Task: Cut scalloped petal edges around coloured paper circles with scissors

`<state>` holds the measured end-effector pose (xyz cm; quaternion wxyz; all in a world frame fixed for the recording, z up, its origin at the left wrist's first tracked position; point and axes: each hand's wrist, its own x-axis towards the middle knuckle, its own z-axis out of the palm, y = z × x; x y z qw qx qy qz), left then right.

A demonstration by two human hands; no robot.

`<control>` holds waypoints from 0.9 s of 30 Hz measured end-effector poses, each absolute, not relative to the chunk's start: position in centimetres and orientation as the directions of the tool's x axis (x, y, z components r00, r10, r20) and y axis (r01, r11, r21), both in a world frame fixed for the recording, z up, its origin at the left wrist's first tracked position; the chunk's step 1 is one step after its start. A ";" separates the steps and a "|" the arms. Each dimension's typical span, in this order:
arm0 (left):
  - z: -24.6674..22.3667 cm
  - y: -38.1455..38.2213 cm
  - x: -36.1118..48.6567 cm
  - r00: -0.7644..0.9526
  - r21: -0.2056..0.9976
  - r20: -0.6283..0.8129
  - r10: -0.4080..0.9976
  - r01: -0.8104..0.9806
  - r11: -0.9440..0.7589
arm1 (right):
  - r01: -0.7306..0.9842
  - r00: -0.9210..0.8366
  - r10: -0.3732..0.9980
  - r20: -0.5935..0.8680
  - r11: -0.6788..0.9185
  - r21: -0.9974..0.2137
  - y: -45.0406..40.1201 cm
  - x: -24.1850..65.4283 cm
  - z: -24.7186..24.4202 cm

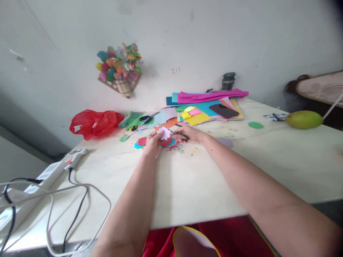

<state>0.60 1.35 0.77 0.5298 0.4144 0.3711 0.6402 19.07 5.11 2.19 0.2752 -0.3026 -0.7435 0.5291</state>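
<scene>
My left hand (153, 142) is closed on a pale lilac paper cutout (164, 133) with a scalloped edge, pinched between thumb and fingers. Just to its right, my right hand (193, 134) grips black-handled scissors (182, 135), whose blades point left toward the cutout. Beneath the hands lie red and blue paper cutouts (170, 142), partly covered by the fingers. More blue and red scalloped pieces (139, 143) rest left of my left hand. Tiny yellow, blue and red paper scraps (184, 151) are scattered on the table below the hands.
Coloured paper sheets (202, 119) and a dark phone (224, 110) lie at the back. A red plastic bag (95, 123) and a second pair of scissors (146, 118) sit left. Power strips (48, 177) with cables line the left edge. At right is a green-yellow fruit (304, 119).
</scene>
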 end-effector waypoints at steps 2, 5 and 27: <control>0.7 1.4 0.6 -0.108 0.912 0.129 0.986 -0.378 -0.161 | 0.155 -0.665 0.741 0.093 0.258 -0.954 5.3 19.1 2.0; 0.8 1.3 0.7 -0.116 0.906 0.131 0.985 -0.390 -0.166 | 0.152 -0.664 0.741 0.102 0.267 -0.952 5.4 19.1 1.9; 0.8 1.0 0.9 -0.102 0.903 0.115 0.988 -0.405 -0.146 | 0.154 -0.644 0.758 0.105 0.263 -0.952 5.5 18.8 1.7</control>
